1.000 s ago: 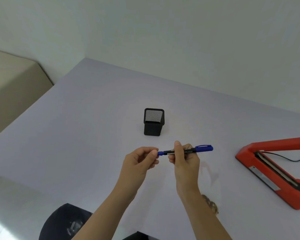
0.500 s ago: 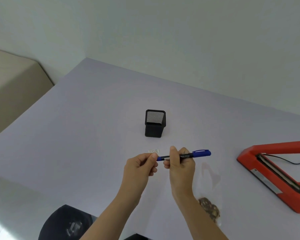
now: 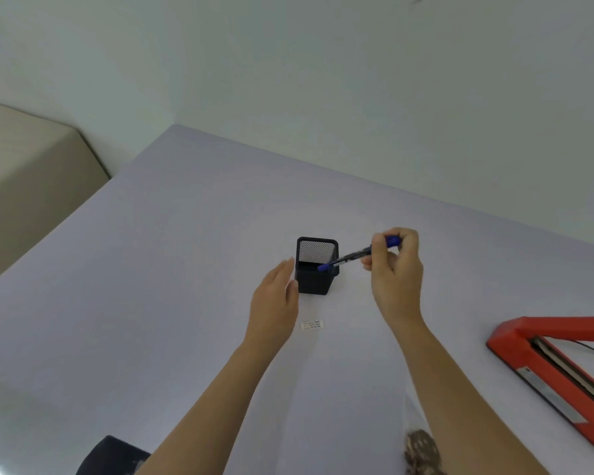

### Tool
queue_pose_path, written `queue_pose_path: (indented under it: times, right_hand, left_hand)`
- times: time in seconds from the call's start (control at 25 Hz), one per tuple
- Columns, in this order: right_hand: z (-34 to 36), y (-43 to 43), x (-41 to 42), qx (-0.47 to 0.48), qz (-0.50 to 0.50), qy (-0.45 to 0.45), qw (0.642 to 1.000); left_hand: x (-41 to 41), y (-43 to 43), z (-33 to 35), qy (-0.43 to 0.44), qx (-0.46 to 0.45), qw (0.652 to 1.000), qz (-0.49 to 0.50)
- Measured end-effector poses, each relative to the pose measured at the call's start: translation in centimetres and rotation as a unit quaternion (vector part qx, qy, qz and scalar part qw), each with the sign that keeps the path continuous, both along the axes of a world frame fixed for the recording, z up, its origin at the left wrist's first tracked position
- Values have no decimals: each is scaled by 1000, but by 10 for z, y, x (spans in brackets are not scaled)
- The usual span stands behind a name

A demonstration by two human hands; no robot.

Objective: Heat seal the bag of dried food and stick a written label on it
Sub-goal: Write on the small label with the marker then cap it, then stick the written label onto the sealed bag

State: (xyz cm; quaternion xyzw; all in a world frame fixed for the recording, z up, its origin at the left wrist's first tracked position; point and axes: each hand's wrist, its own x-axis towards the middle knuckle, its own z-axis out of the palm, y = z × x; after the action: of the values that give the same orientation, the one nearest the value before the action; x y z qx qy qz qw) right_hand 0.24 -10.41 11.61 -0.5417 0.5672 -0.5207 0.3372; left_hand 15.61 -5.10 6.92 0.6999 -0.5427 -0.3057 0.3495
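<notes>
Nearest the viewer, the clear bag (image 3: pixel 420 447) of brown dried food lies at the bottom edge of the pale surface (image 3: pixel 151 286), partly behind the right forearm, with the red sealer (image 3: pixel 549 368) at the right edge and open room to the left. Farther in, a small white label (image 3: pixel 312 325) with dark writing lies flat between the two wrists, apart from both hands. Beyond it, the left hand (image 3: pixel 275 303), fingers (image 3: pixel 287 269) loosely extended and holding nothing, touches the side of the black mesh cup (image 3: pixel 316 267), while the right hand (image 3: pixel 396 269) pinches a blue pen (image 3: pixel 352 257) whose capped tip sits at the cup's rim.
</notes>
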Motion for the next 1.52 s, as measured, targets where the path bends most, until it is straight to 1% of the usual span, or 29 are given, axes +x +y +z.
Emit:
queue_pose_path:
  times: [0.08, 0.12, 0.16, 0.2, 0.28, 0.44, 0.52, 0.6, 0.64, 0.68, 0.72, 0.8, 0.84, 0.88, 0.92, 1.0, 1.04, 1.12, 1.2, 1.28, 1.4, 1.52]
  right_hand:
    - [-9, -23, 13, -1, 42, 73, 996]
    - [-16, -31, 19, 4, 67, 111, 992]
    - [-26, -36, 26, 10, 92, 146, 985]
    - [-36, -40, 31, 17, 114, 176, 978]
    - [-54, -44, 36, 33, 124, 224, 966]
    - [-80, -51, 32, 37, 89, 255, 962]
    - [-87, -56, 30, 16, 59, 304, 951]
    - [-87, -62, 28, 31, 57, 358, 932]
    - [-87, -63, 26, 47, 59, 364, 928]
    - [-86, -61, 23, 59, 52, 348, 934]
    - [-86, -55, 18, 64, 35, 308, 949]
    - [-94, -33, 3, 47, -7, 224, 973]
    - [-103, -17, -5, 42, -10, 214, 976]
    - [-114, -1, -12, 49, 10, 221, 974]
    - [-125, 12, -17, 65, 50, 236, 968]
    - [-145, 29, -21, 98, 156, 290, 939]
    - [-152, 32, -20, 104, 194, 325, 920]
    - [-157, 33, -14, 92, 214, 385, 893]
    - [-158, 33, -8, 69, 202, 401, 891]
    - [-160, 36, -6, 62, 194, 391, 898]
    - [-160, 38, -5, 63, 190, 377, 904]
    - [-160, 35, -5, 74, 201, 369, 904]
  left_hand:
    - [2, -14, -14, -137, 9, 987, -79]
    - [3, -17, -21, -179, 23, 977, -110]
    - [3, -18, -28, -203, 34, 970, -131]
    - [2, -18, -32, -213, 37, 966, -142]
    - [2, -18, -38, -222, 29, 964, -146]
    - [2, -21, -43, -234, 20, 961, -145]
    - [2, -21, -43, -237, 22, 959, -152]
    - [3, -21, -41, -230, 18, 961, -154]
    - [4, -21, -38, -218, 0, 964, -155]
    - [7, -19, -37, -200, -25, 968, -149]
    - [10, -17, -38, -179, -56, 974, -128]
    - [20, -7, -49, -142, -103, 983, -51]
    - [23, 0, -59, -126, -105, 986, -17]
    - [24, 9, -69, -113, -86, 990, -4]
    - [22, 17, -79, -105, -49, 993, -7]
    - [13, 26, -96, -93, 28, 994, -41]
    - [8, 26, -101, -101, 47, 992, -54]
    - [-3, 23, -106, -144, 45, 986, -66]
    - [-11, 20, -111, -180, 14, 982, -62]
    - [-13, 19, -116, -202, -11, 978, -58]
    - [-16, 20, -120, -192, -22, 980, -36]
    - [-18, 19, -119, -171, 8, 985, -17]
